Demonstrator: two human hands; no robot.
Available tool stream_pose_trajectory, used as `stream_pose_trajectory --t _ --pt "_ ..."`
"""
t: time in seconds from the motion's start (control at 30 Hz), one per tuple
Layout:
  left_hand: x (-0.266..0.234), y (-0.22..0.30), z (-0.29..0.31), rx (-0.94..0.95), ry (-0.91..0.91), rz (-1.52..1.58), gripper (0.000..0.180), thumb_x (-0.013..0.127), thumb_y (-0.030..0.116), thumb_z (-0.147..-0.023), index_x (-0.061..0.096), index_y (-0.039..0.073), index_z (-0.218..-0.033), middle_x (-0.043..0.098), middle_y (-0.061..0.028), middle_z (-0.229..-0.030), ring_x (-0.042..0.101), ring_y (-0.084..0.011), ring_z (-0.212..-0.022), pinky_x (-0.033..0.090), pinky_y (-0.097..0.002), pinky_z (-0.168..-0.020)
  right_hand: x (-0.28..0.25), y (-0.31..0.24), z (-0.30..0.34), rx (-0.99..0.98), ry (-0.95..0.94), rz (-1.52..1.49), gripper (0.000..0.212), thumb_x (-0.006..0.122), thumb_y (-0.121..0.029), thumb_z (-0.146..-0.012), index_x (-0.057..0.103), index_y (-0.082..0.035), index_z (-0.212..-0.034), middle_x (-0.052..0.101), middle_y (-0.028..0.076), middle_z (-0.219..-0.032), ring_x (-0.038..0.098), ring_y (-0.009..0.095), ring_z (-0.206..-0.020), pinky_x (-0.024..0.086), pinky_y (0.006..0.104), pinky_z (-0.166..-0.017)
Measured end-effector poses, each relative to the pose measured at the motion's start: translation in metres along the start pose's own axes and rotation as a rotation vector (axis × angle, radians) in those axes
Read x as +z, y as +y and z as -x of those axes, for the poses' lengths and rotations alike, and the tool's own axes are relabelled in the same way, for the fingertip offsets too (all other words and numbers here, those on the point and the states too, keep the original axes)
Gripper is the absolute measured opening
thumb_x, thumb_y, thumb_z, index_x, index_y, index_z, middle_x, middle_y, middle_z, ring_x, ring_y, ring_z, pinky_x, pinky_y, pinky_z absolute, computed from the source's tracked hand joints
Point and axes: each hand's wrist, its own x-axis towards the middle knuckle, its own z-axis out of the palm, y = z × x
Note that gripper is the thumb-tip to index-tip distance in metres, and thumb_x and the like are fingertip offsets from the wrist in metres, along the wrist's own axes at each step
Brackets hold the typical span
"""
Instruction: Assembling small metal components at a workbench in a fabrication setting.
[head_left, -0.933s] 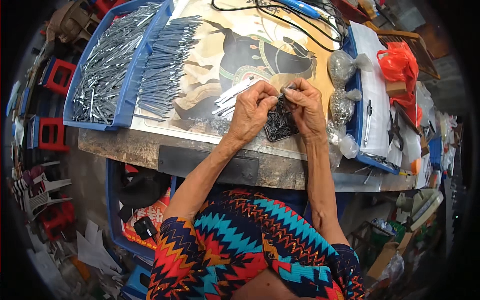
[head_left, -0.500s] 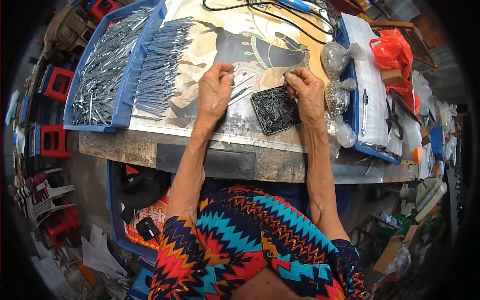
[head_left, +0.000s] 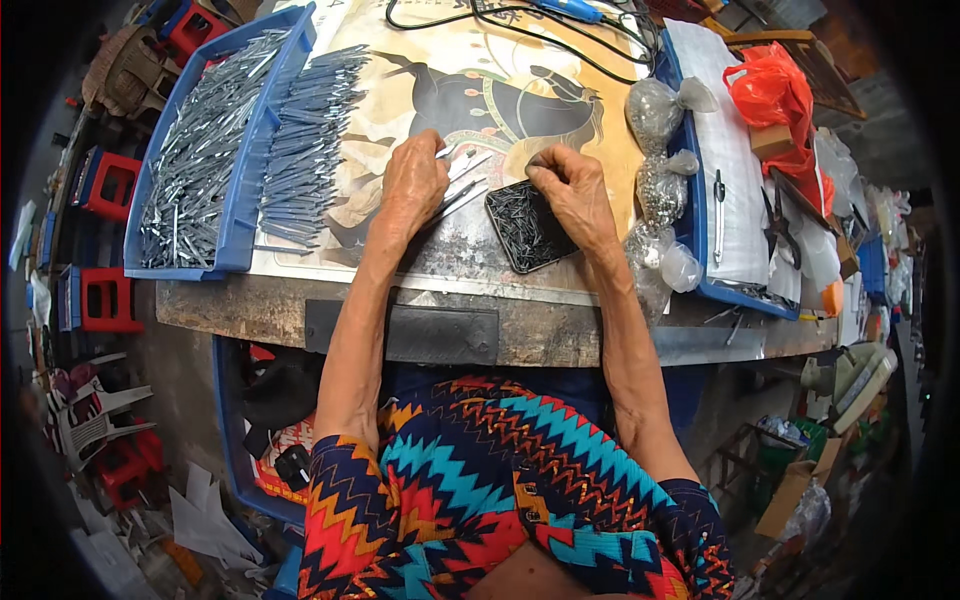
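Observation:
My left hand (head_left: 413, 178) is closed, its fingers curled down beside a few slim silver metal rods (head_left: 462, 190) on the picture sheet. Whatever those fingers grip is hidden. My right hand (head_left: 577, 192) is closed in a pinch at the far edge of a small dark tray (head_left: 541, 268), covering its right part. Small dark metal pins (head_left: 522, 225) fill the visible left side of that tray. What the pinch holds is too small to make out.
On the left, a blue bin (head_left: 262, 145) holds many metal rods, with a row of similar rods (head_left: 310, 150) alongside. Bags of small parts (head_left: 661, 190) stand at right, near pliers (head_left: 778, 225) in another blue tray (head_left: 705, 285). A black cable (head_left: 560, 45) lies at the back.
The view has shifted slightly, moving the scene left. My right hand has moved left along the dark tray's far edge. My left hand has turned more palm-down, beside the loose rods.

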Motion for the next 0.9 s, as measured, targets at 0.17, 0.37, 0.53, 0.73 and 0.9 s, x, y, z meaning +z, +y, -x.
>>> stream_pose_trajectory --t 0.17,0.37,0.53,0.73,0.9 --pt "-0.006 -0.002 0.002 -0.049 -0.082 0.067 0.024 0.056 0.012 -0.072 0.057 -0.007 -0.087 0.06 -0.025 -0.082 0.059 -0.0363 -0.081 0.044 -0.039 -0.074 0.008 -0.012 0.005 -0.018 -0.201 0.01 0.014 0.056 -0.007 -0.076 0.059 0.006 -0.079 0.059 0.01 -0.065 0.053 0.015 -0.06 0.042 0.0292 -0.056" --pt "0.003 -0.002 0.004 -0.089 -0.052 0.061 0.026 0.063 0.008 -0.067 0.059 -0.004 -0.089 0.062 -0.0218 -0.08 0.061 -0.0318 -0.078 0.045 -0.0367 -0.07 -0.019 0.004 -0.018 0.273 0.157 -0.468 0.007 0.056 -0.004 -0.079 0.058 0.002 -0.08 0.055 0.004 -0.064 0.046 0.008 -0.051 0.039 0.0208 -0.046" --pt "0.007 0.009 -0.004 -0.104 -0.113 0.069 0.024 0.062 0.008 -0.066 0.059 -0.005 -0.086 0.061 -0.0227 -0.078 0.061 -0.0317 -0.076 0.045 -0.0372 -0.069 -0.025 0.011 -0.072 0.216 0.274 -0.844 0.011 0.059 -0.011 -0.08 0.055 0.0 -0.078 0.056 0.004 -0.067 0.048 0.009 -0.054 0.039 0.0214 -0.048" --pt "0.0 -0.017 0.007 0.065 0.024 0.125 0.022 0.056 0.01 -0.068 0.058 -0.006 -0.084 0.058 -0.0254 -0.075 0.058 -0.0372 -0.072 0.044 -0.0409 -0.065 0.0 -0.081 -0.037 -0.055 -0.414 0.01 0.025 0.063 -0.024 -0.082 0.059 -0.002 -0.071 0.052 -0.002 -0.061 0.04 0.004 -0.049 0.03 0.0193 -0.043" --pt "0.017 -0.015 0.007 0.029 0.044 0.141 0.023 0.051 0.015 -0.073 0.057 -0.005 -0.082 0.058 -0.0262 -0.076 0.058 -0.0387 -0.074 0.044 -0.0421 -0.067 -0.044 0.014 -0.045 0.304 0.225 -0.813 0.016 0.061 -0.016 -0.083 0.056 -0.001 -0.079 0.053 0.003 -0.067 0.04 0.006 -0.05 0.031 0.0204 -0.044"
